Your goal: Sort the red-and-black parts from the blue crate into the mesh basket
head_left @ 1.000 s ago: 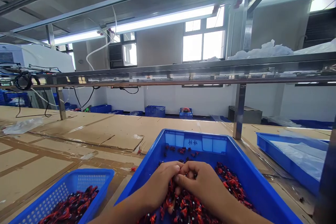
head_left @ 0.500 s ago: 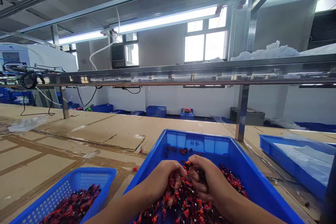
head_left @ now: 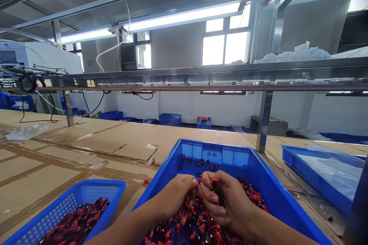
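A large blue bin (head_left: 260,176) in front of me holds a heap of small red-and-black wire pieces (head_left: 198,226). Both my hands are down in that heap, close together near its far side. My left hand (head_left: 175,195) has its fingers curled around a bunch of the pieces. My right hand (head_left: 224,199) is cupped, with its fingers closed on several red-and-black pieces. The fingertips of the two hands nearly touch.
A blue mesh basket (head_left: 94,191) with more red-and-black pieces sits at the lower left. A shallow blue tray (head_left: 290,155) lined with clear plastic lies at the right. Flattened cardboard (head_left: 86,141) covers the bench. A steel post (head_left: 263,120) carries a shelf overhead.
My hands were pressed together a second ago, drew slightly apart while lifting pieces, and have come close again, my right hand turned palm-up with pieces in it.
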### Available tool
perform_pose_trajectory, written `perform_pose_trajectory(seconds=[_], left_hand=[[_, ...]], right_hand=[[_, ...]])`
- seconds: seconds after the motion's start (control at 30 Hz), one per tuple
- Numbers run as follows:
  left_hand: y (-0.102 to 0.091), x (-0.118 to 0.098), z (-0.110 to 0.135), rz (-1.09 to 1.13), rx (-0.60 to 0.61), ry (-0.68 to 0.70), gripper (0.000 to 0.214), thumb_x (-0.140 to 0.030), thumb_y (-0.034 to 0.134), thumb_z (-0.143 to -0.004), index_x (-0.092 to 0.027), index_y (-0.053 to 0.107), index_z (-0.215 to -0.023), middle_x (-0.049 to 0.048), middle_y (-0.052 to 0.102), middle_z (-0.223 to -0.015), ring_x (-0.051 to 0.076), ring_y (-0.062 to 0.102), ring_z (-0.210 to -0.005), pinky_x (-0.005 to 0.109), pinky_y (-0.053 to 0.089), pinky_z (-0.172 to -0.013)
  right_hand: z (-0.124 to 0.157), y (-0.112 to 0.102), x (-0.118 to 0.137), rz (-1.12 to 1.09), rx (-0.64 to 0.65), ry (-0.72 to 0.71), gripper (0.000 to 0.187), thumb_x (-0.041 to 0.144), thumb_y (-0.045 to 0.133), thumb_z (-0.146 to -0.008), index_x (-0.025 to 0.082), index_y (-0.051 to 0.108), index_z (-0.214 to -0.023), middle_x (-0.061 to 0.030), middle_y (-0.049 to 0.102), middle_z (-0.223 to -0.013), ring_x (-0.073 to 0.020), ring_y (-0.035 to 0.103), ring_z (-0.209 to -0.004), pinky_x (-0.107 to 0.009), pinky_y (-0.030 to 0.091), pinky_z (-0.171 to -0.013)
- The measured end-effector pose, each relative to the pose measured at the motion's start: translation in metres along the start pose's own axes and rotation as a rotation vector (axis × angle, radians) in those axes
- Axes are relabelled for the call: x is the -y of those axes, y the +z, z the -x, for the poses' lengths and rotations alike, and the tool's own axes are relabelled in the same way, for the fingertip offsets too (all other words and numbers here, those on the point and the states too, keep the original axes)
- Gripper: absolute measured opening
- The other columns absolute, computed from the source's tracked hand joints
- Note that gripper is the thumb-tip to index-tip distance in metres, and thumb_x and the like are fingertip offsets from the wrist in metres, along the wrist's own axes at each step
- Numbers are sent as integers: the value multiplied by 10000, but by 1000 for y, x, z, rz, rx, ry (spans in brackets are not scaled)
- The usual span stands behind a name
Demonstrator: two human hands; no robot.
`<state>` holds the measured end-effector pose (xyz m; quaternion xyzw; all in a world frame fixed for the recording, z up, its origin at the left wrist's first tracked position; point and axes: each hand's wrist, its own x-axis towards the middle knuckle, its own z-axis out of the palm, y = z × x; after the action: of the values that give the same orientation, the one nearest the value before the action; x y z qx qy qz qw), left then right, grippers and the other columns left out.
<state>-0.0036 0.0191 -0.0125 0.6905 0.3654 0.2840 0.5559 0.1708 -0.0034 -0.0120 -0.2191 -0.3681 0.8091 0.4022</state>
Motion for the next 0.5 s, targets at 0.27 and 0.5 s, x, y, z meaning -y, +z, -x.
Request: perform_pose_trajectory(seconds=[0.27, 0.5], left_hand=[[-3, 8, -2, 110, 21, -11, 511, -517, 281, -932, -157, 612, -785, -26, 512, -578, 108, 442, -350, 219, 358, -323], [3, 1, 2, 165, 41, -29, 601, -588, 261, -931, -153, 540, -624, -17, 485, -533, 96, 449, -339, 202, 324, -341]], right_hand=[[1, 5, 2, 217, -188, 88, 224, 382, 539, -812, 189, 510, -703, 57, 450, -572, -41, 282, -343, -171, 61, -292], [-2, 3, -2, 1298, -382, -463, 146, 303, 620, -837, 232, 664, -956, 73, 474, -524, -109, 445, -490, -225, 305, -491]])
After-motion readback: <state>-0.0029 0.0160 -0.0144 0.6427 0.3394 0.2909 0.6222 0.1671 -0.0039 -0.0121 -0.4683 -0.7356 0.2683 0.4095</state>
